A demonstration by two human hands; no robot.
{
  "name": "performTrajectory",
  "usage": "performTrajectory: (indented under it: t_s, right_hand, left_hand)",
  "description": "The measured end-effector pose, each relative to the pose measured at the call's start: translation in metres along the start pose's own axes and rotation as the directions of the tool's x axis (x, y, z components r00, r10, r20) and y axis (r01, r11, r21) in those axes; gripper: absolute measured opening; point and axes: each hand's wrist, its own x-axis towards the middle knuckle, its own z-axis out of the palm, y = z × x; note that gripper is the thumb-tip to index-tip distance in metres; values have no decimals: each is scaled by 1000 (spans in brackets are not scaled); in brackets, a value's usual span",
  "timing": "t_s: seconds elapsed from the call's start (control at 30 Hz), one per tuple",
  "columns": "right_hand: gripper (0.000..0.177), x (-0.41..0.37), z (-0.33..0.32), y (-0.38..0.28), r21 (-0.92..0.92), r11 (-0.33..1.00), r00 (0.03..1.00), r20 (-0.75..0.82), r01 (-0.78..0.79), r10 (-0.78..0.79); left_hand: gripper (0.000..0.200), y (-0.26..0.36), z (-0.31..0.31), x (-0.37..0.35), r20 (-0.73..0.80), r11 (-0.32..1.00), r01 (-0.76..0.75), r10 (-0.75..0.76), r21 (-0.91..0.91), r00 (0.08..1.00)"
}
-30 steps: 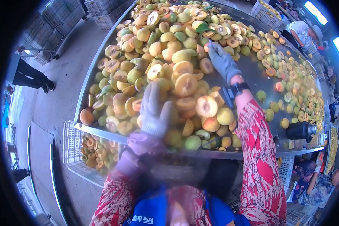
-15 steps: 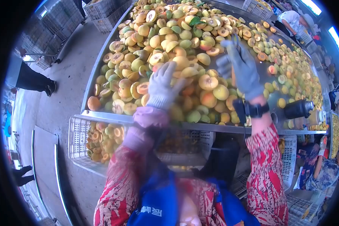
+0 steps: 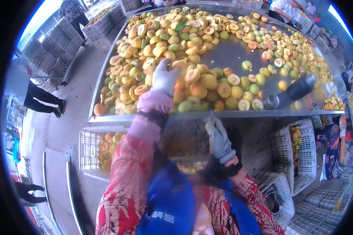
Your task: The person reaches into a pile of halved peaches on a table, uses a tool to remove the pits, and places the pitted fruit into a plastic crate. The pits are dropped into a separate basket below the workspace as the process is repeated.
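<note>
Halved and whole yellow-green fruit, apricot- or plum-like with brown centres, lies heaped on a metal table (image 3: 231,55). My left hand (image 3: 165,77), in a pale glove, reaches into the near side of the heap. Its thumb and fingers are apart, close to a yellow fruit half (image 3: 179,64). In front of the table's near edge is my right hand (image 3: 220,140), in a grey glove, with its fingers bent together. Something thin seems to stick up from them, too blurred to name. Under the edge, a white crate (image 3: 91,147) holds more fruit.
A dark bottle (image 3: 298,89) lies on the table's right side. White crates (image 3: 305,156) stand below at the right. Stacked crates (image 3: 51,47) and a standing person (image 3: 23,86) are at the left. Other people (image 3: 284,9) sit by the far and right sides.
My right hand has moved from above the fruit down to the front of the table edge. My left hand remains over the heap, its fingers more bent. The view has shifted.
</note>
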Motion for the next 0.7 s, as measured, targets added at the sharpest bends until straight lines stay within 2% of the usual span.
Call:
performTrajectory:
  t_s: [0.03,0.07,0.13,0.2,0.27,0.3,0.33,0.37,0.4,0.43,0.47,0.5,0.53,0.6,0.63,0.7]
  right_hand:
    - [25,2,0,13,-117,976,982,56,186,-180]
    - [27,8,-2,23,-341,883,946,154,322,-285]
    - [28,-12,17,-27,-192,956,966,177,221,-187]
    - [29,-20,39,-10,-171,957,951,242,235,-191]
    - [31,-28,55,14,-154,959,935,302,239,-185]
    - [31,-33,63,25,-81,984,940,317,159,-126]
    - [32,-37,69,34,-12,997,940,334,74,-65]
    - [23,-39,71,41,24,996,926,370,-87,72]
    - [23,-41,72,48,24,995,921,379,-101,85]
    - [23,-43,72,56,-80,995,943,323,-59,82]
    - [23,-45,74,61,-186,982,962,264,-16,66]
    - [25,-49,78,53,-104,990,971,210,-96,116]
    - [25,-49,80,54,-102,989,970,208,-103,122]
    - [25,-45,82,57,-240,968,968,252,70,-7]
    - [26,-45,83,56,-252,968,954,293,12,65]
    - [26,-41,83,60,-225,974,948,311,9,63]
  left_hand:
    - [38,8,-17,-18,144,896,209,-165,-392,976]
    - [39,10,-33,-39,327,606,422,-266,-674,907]
    - [34,12,-57,-89,400,496,518,-331,-697,855]
    - [33,10,-64,-139,458,141,528,-344,-838,819]
    - [32,20,-79,-173,603,-198,584,-444,-788,663]
    - [36,18,-79,-182,541,-161,559,-564,-813,624]
    - [36,9,-83,-192,535,-157,562,-585,-812,609]
    - [38,-2,-84,-200,558,-209,544,-547,-813,623]
    - [40,-7,-88,-206,580,-262,527,-507,-809,638]
    - [42,-7,-92,-209,601,-270,564,-570,-781,560]
    - [42,-13,-91,-213,600,-268,566,-578,-779,553]
    - [43,-21,-88,-217,562,-174,592,-599,-787,570]
    - [44,-29,-84,-220,525,-79,616,-614,-784,589]
    - [44,-42,-74,-221,504,-64,595,-608,-801,613]
    - [44,-45,-70,-223,476,-48,566,-603,-823,640]
    - [43,-48,-68,-224,527,-84,599,-582,-796,619]
